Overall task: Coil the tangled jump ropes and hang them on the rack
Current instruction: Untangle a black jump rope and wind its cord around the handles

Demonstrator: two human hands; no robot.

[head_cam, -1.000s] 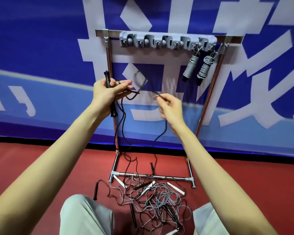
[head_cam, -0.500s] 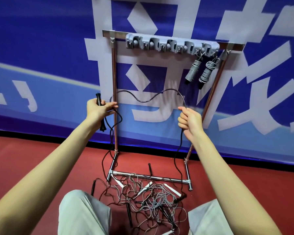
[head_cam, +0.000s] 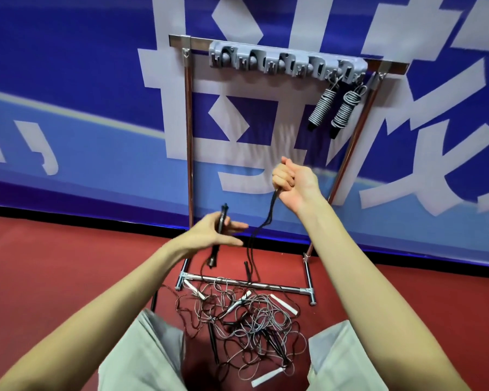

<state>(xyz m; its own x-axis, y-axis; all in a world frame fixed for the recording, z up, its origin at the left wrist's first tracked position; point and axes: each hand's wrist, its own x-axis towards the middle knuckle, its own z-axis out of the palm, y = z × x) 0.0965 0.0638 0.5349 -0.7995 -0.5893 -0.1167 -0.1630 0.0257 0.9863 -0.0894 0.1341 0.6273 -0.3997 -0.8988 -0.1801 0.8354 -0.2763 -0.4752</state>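
Observation:
My left hand (head_cam: 212,231) holds a black jump-rope handle (head_cam: 218,235) near its upper end, low in front of the rack's left post. My right hand (head_cam: 292,180) is fisted around the black rope (head_cam: 266,224), which hangs down toward the floor. The metal rack (head_cam: 189,131) stands against the banner, with a grey hook strip (head_cam: 288,63) along its top bar. Two coiled grey ropes (head_cam: 333,108) hang from the rightmost hooks. A tangled pile of grey and black ropes (head_cam: 249,320) with white and black handles lies on the red floor between my knees.
A blue and white banner (head_cam: 68,94) covers the wall behind the rack. The rack's base bar (head_cam: 280,287) crosses the floor just beyond the pile. My knees in light trousers (head_cam: 141,356) flank the pile. Several hooks on the left of the strip carry nothing.
My left hand has dropped with the handle toward the floor. My right hand has moved inward and turned, bunching the rope that was stretched between the hands.

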